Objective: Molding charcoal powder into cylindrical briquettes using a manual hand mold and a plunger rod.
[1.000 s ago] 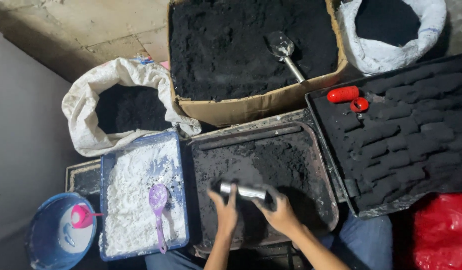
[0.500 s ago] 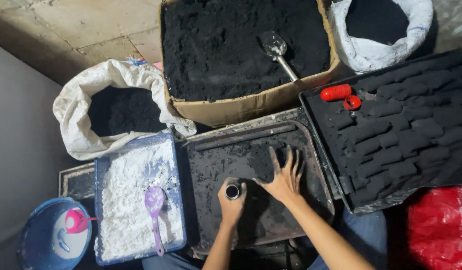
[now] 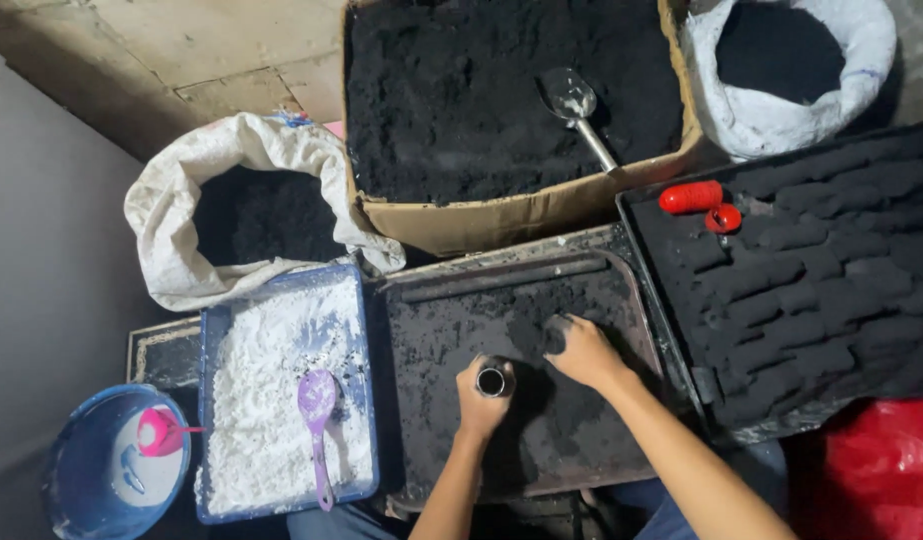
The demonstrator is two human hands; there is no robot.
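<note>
My left hand [image 3: 478, 405] grips a small metal tube [image 3: 491, 380] and holds it upright, open end up, on a dark metal tray [image 3: 421, 330] dusted with black powder. My right hand [image 3: 579, 350] rests on the tray just right of the tube, fingers curled into a pile of black powder [image 3: 536, 320] with some of it pinched in them.
A blue tray of white powder [image 3: 271, 400] with a purple scoop [image 3: 316, 415] lies left. A blue bucket [image 3: 76, 470] holds a pink scoop. Behind stand a cardboard box of black powder [image 3: 501, 215] with a metal scoop [image 3: 579, 112], two white sacks, and a right-hand tray of black briquettes [image 3: 811, 290].
The tube lay sideways in both hands, then my left hand stood it upright. My right hand spread flat over the powder and has now curled shut into it.
</note>
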